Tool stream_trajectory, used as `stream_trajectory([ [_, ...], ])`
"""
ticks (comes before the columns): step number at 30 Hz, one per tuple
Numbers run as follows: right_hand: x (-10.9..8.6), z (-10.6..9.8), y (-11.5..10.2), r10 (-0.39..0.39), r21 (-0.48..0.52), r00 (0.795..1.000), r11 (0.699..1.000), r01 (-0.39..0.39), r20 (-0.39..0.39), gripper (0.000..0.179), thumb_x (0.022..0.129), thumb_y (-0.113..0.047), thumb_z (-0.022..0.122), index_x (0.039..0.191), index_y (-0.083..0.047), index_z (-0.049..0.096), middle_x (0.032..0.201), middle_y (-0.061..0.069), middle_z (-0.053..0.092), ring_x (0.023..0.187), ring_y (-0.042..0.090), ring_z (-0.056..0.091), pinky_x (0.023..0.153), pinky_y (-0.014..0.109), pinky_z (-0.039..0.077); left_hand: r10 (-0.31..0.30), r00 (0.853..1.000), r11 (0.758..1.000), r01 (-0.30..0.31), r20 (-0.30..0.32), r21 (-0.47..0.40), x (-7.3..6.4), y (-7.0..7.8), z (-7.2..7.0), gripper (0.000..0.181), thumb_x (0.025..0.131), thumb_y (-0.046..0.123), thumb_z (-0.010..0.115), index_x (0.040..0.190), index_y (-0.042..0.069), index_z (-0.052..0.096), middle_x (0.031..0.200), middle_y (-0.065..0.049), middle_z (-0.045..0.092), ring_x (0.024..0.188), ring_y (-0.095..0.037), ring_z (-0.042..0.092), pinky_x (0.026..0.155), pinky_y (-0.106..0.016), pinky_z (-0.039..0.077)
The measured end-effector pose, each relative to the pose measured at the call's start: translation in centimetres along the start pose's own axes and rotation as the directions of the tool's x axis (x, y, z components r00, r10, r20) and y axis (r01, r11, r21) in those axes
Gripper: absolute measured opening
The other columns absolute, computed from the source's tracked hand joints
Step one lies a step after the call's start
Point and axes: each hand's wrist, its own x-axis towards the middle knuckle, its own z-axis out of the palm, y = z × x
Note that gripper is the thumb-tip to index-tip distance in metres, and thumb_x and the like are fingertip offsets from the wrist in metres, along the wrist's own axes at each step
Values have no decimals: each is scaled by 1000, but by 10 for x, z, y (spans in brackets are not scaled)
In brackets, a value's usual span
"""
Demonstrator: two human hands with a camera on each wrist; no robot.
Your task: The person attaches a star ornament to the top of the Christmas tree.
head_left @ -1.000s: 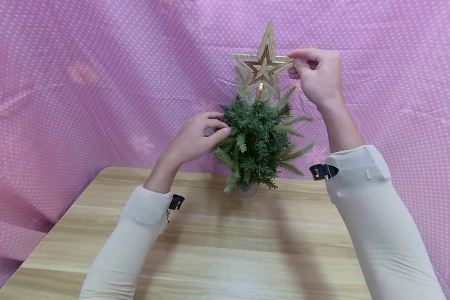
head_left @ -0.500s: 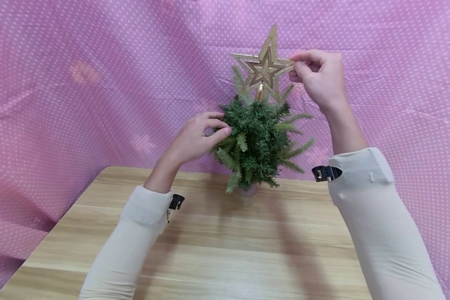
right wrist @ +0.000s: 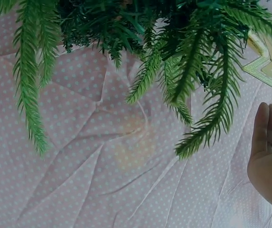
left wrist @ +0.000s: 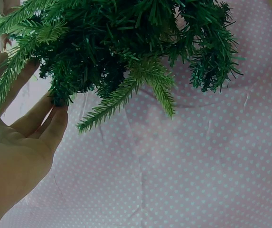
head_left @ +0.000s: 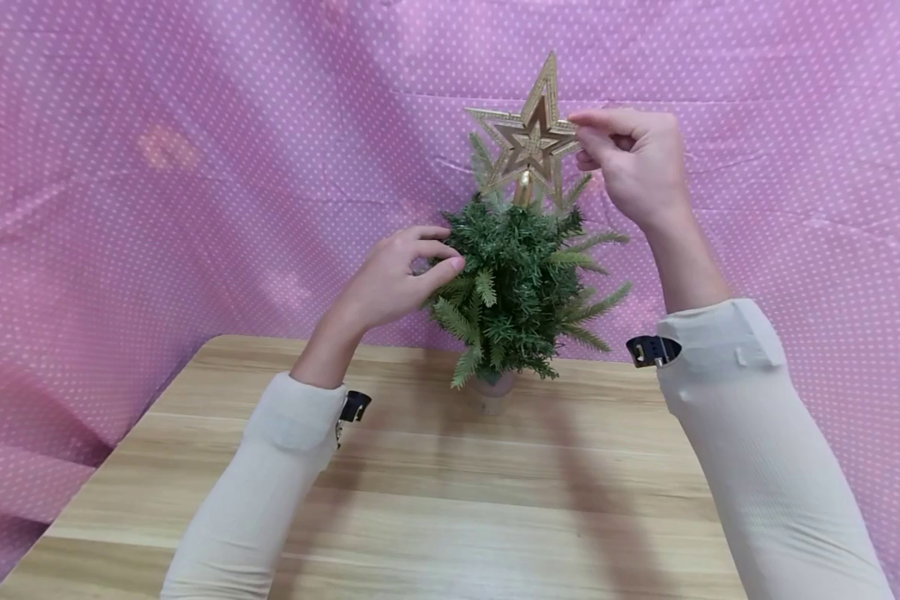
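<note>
A small green artificial Christmas tree (head_left: pixel 521 287) stands upright near the table's far edge. At its top sits a gold star tree topper (head_left: pixel 534 143), leaning a little to the right, its short gold stem going down among the top branches. My right hand (head_left: pixel 640 167) pinches the star's right point between thumb and fingers; the right wrist view shows part of the star (right wrist: pixel 271 66) above those fingers. My left hand (head_left: pixel 393 277) touches the tree's left side with loosely spread fingers. In the left wrist view, its fingertips lie against the branches (left wrist: pixel 88 61), and some are partly hidden by needles.
The wooden table (head_left: pixel 420 517) lies in front of the tree, whose pale base (head_left: pixel 493 392) rests on it. A pink polka-dot cloth (head_left: pixel 195 208) hangs close behind. Lighter branches (head_left: pixel 596 304) stick out on the tree's right.
The star has tilted and shifted slightly to the right. My right hand's fingertips have moved a little down and inward along the star's point. My left hand has stayed nearly still.
</note>
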Motion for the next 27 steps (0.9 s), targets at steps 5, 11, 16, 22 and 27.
stream_trajectory([
  [5,4,3,-1,-65,-110,998,992,66,18,15,94,6,66,105,5,75,87,-1,73,62,4,66,66,15,56,10,1000,1000,-10,-8,-1,-1,0,-1,40,102,42,57,121,10,73,151,-8,50,144,-30,37,115,-54,31],
  [11,6,1,-3,-58,-169,997,984,65,43,14,94,6,66,104,4,75,75,-11,66,58,1,64,57,13,52,20,1000,1000,-20,-10,-3,-2,1,0,40,102,40,58,122,10,73,151,-8,50,142,-29,40,108,-50,43],
  [16,5,-3,-6,-65,-184,996,980,75,58,15,93,9,66,104,4,75,77,-13,65,57,0,64,57,13,52,18,1000,1000,-18,-4,-2,-1,3,3,41,102,42,58,123,11,73,152,-7,49,141,-29,41,105,-48,46],
  [22,6,-5,-6,13,-202,996,979,4,84,17,95,4,66,109,2,75,98,6,75,62,1,67,45,13,43,5,1000,1000,-5,-2,-3,0,2,2,40,102,41,58,122,10,73,152,-8,49,142,-29,40,108,-50,43],
  [27,7,-7,-6,96,-71,988,994,-88,124,19,95,5,64,111,3,74,110,12,74,67,8,71,65,14,55,3,1000,1000,-3,-5,-20,0,-1,1,40,103,40,57,122,10,73,152,-8,49,143,-29,38,112,-53,37],
])
